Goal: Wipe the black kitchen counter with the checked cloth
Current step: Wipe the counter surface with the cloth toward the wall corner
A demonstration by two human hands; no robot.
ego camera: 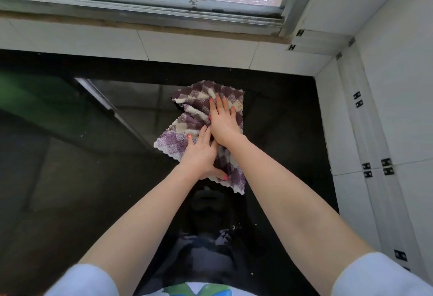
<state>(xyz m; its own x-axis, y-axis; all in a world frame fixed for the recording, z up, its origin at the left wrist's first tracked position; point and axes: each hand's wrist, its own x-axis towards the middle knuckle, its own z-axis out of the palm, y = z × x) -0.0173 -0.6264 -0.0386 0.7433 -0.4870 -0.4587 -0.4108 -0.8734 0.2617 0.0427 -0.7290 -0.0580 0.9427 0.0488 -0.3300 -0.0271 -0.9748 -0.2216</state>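
1. The checked cloth (199,129) lies flat on the black counter (70,178), near the back wall with the white tiles (187,47) and well away from the front edge.
2. Both hands are on top of the cloth. The right hand (223,122) presses the far part, closer to the white tiles. The left hand (202,155) presses the near part, just beside the right one and touching it.
3. Both hands are flat with fingers spread. They push down and do not squeeze the cloth.
4. The cloth's long way runs from the white tiles slanting back toward the person.
5. I think the next rub can go left, since most bare counter lies that way and a side wall (375,108) stands close on the right.
6. Count: one cloth, one counter, two hands.
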